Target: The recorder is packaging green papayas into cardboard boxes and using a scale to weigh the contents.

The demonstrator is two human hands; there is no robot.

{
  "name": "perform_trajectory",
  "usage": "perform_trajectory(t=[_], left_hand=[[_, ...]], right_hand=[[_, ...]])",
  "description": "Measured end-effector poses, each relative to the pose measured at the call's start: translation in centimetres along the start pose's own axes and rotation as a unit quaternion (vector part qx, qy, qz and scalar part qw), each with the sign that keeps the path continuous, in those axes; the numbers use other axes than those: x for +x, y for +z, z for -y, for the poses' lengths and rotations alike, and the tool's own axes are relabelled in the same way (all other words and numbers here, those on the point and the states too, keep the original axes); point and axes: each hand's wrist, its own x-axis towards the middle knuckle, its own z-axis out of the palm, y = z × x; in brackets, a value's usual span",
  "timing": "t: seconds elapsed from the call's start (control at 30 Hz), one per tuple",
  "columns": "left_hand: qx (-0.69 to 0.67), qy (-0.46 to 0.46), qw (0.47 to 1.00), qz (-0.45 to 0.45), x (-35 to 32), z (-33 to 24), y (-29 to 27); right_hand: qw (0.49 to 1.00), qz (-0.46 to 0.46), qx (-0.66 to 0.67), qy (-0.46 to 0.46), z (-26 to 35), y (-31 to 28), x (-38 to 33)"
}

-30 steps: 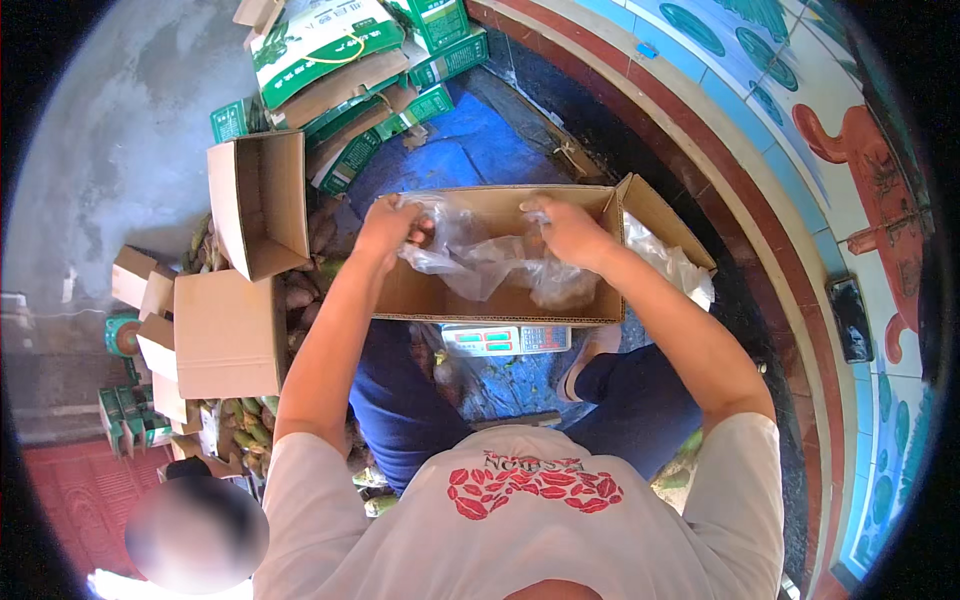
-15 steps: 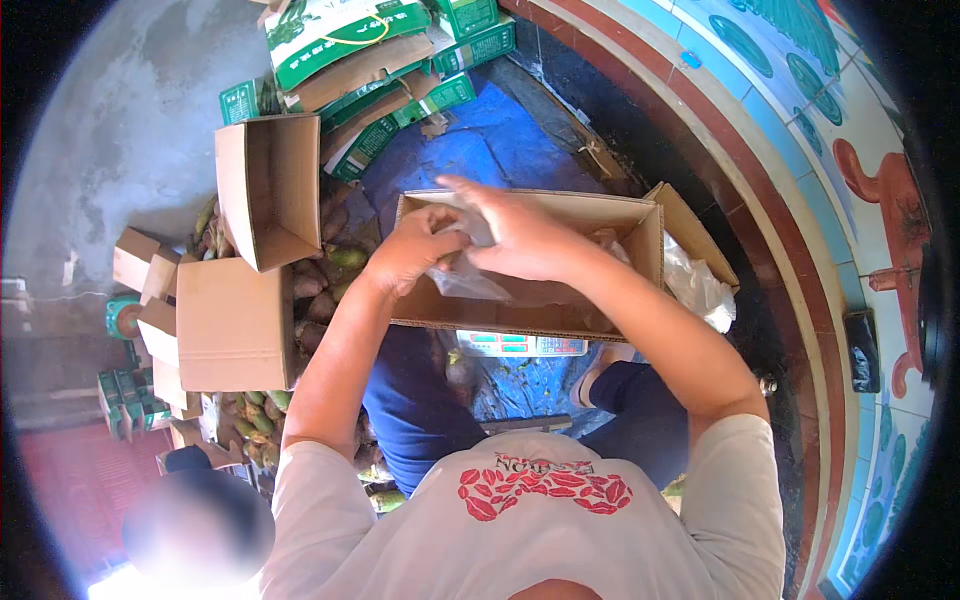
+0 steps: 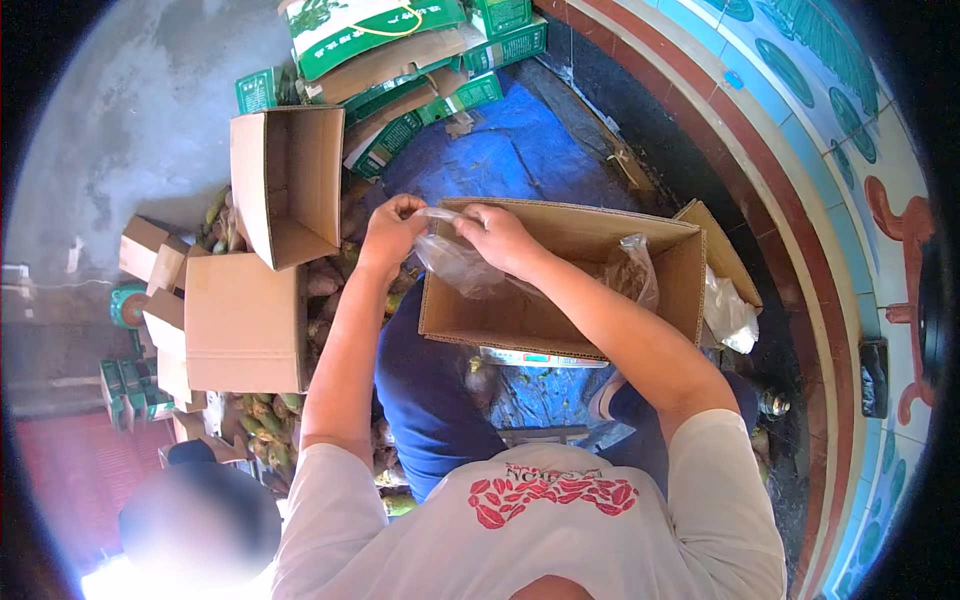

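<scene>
My left hand (image 3: pixel 392 238) pinches one end of a thin clear plastic bag (image 3: pixel 465 268) beside the left end of an open cardboard box (image 3: pixel 520 325). My right hand (image 3: pixel 494 238) grips the bag's edge a little to the right, over the box's far wall. Between the two hands the edge is drawn out, and the rest of the bag hangs into the box. Inside the box, toward its right end, stands more crumpled clear plastic (image 3: pixel 635 272). The box rests on a scale (image 3: pixel 530 357), mostly hidden beneath it.
Two open cartons (image 3: pixel 245 320) stand at my left among a pile of brownish root vegetables (image 3: pixel 265 425) with greenish tips. Green printed cartons (image 3: pixel 380 40) are stacked at the back. White plastic bags (image 3: pixel 730 312) lie right of the box. Another person (image 3: pixel 200 510) is at lower left.
My hands have moved apart, stretching the bag's edge between them. My right hand's fingers have gone from spread to closed on it. The whole view has shifted slightly.
</scene>
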Motion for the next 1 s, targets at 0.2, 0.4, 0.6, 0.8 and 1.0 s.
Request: perform_trajectory(t=[0.2, 0.4, 0.6, 0.8, 1.0], left_hand=[[-0.062, 0.0, 0.998, -0.03, 2.5, 1.4, 0.7], [-0.05, -0.114, 0.992, -0.007, 4.8, 1.8, 1.6], [0.054, -0.068, 0.995, 0.051, 3.3, 4.9, 1.6], [0.32, 0.294, 0.889, -0.147, -2.9, -2.6, 1.7], [0.385, 0.318, 0.855, 0.142, -5.6, -4.5, 10.1]], right_hand=[[0.996, -0.024, 0.016, 0.083, -0.2, 2.0, 1.2], [0.974, -0.03, 0.092, 0.203, -3.3, 3.5, 2.6], [0.972, 0.089, -0.105, 0.191, -1.9, 1.0, -0.2], [0.878, -0.079, -0.469, -0.048, 2.1, -9.8, -9.2], [0.849, 0.122, -0.44, 0.266, -0.1, -13.6, -8.9]])
